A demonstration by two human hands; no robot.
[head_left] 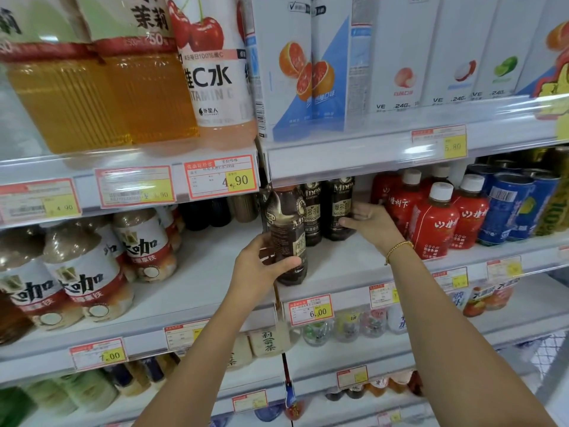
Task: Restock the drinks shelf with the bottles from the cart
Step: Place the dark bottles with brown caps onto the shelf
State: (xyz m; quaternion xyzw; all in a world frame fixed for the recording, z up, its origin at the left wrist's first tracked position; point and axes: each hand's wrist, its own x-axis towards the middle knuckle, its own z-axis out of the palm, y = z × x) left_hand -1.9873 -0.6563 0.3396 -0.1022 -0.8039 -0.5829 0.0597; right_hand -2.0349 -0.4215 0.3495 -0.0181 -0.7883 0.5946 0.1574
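My left hand [260, 266] grips a dark brown coffee bottle [286, 229] and holds it upright at the front of the white middle shelf [338, 266]. Behind it stand two more dark coffee bottles: one in the middle [312, 211] and one to the right [338, 208]. My right hand [372, 223] is around the lower right side of the rightmost one, thumb across its front. A gold bead bracelet sits on my right wrist. The cart is out of view.
Red bottles with white caps [434, 220] and blue cans [505, 208] stand right of the coffee bottles. White-labelled latte bottles [83, 272] fill the left side. The shelf above holds tea bottles and cartons; its price rail [369, 155] overhangs the coffee row.
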